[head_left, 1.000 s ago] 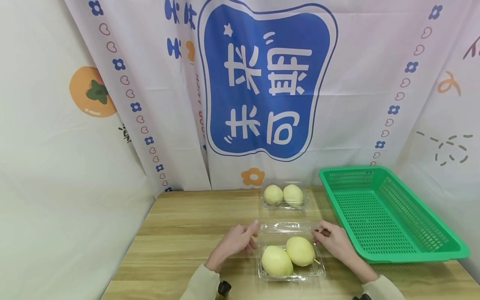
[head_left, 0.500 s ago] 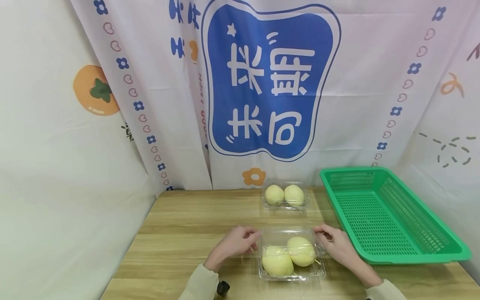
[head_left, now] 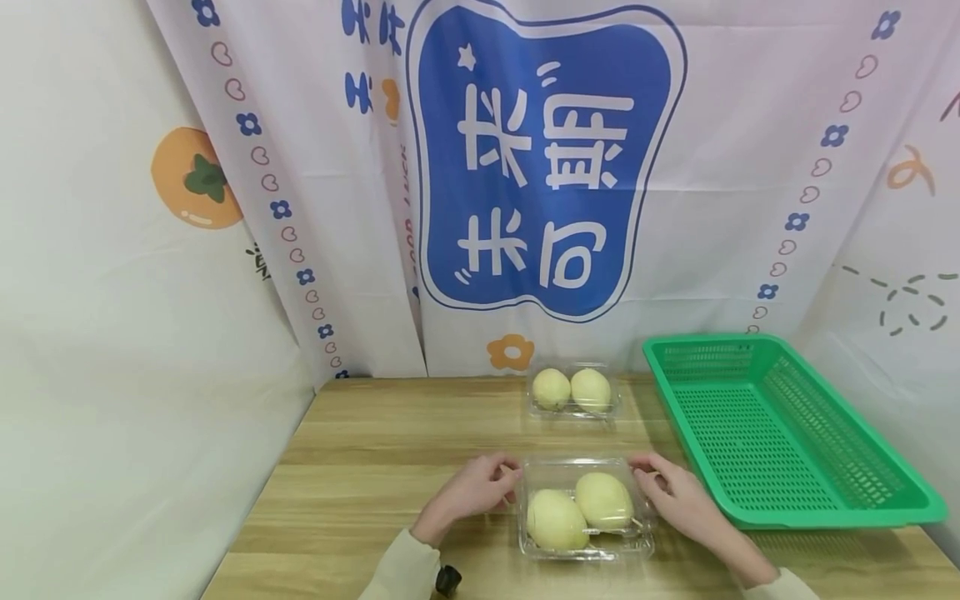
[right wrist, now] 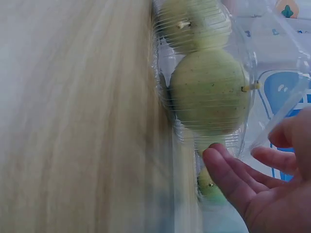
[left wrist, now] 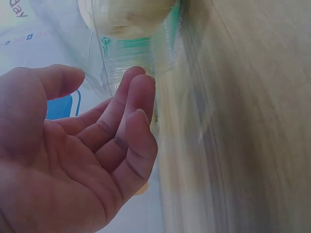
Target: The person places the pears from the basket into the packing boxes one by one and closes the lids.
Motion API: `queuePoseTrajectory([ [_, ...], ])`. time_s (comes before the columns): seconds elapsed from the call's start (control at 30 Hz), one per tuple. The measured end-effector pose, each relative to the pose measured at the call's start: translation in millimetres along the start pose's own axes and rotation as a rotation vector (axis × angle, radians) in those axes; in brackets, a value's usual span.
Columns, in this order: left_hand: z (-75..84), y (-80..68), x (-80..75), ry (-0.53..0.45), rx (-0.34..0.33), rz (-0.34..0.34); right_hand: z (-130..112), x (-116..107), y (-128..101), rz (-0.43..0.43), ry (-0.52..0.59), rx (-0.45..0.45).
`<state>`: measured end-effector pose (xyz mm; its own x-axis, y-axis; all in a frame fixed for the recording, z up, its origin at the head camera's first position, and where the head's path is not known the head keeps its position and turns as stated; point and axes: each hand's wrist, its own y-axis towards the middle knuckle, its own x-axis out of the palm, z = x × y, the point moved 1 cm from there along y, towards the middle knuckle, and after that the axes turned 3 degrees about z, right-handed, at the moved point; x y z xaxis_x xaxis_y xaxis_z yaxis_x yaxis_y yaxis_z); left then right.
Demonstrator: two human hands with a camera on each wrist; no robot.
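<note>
A clear plastic clamshell box (head_left: 581,548) near the table's front edge holds two yellow-green pears (head_left: 557,520). Its lid (head_left: 570,472) lies lowered over the fruit. My left hand (head_left: 487,485) touches the box's left rear corner; in the left wrist view the left hand (left wrist: 121,126) shows fairly straight fingers against the plastic (left wrist: 131,53), thumb apart. My right hand (head_left: 663,487) touches the right rear corner. In the right wrist view, the right hand (right wrist: 252,179) has loosely bent fingers at the lid's edge, beside a pear (right wrist: 209,92).
A second clear box (head_left: 573,408) holding two pears stands shut at the back of the wooden table (head_left: 375,467). A large green slotted basket (head_left: 892,508) fills the right side. A printed cloth backdrop (head_left: 540,167) hangs behind.
The lid, held up and open a second ago, has come down over the two pears. Both hands moved slightly down and inward with it.
</note>
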<state>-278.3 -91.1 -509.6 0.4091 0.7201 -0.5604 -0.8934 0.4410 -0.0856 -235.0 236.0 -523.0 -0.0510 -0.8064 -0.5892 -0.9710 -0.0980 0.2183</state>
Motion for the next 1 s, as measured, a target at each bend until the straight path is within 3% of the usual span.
queuePoseTrajectory([
  [0.33,-0.1,-2.7,3.7,0.06,0.04,0.006,0.3,-9.1,-11.0,-0.236,0.08,-0.022],
  [0.6,-1.9,-4.4,4.1,0.061,0.036,0.024,9.1,-16.4,-13.2,-0.572,0.347,-0.022],
  [0.83,-1.4,-15.0,2.7,0.057,0.023,0.007,11.4,-12.9,-17.5,-0.611,0.472,0.015],
  [1.0,-1.4,-28.3,0.0,0.065,0.03,-0.093,13.4,-10.3,-17.8,-0.605,0.499,0.021],
])
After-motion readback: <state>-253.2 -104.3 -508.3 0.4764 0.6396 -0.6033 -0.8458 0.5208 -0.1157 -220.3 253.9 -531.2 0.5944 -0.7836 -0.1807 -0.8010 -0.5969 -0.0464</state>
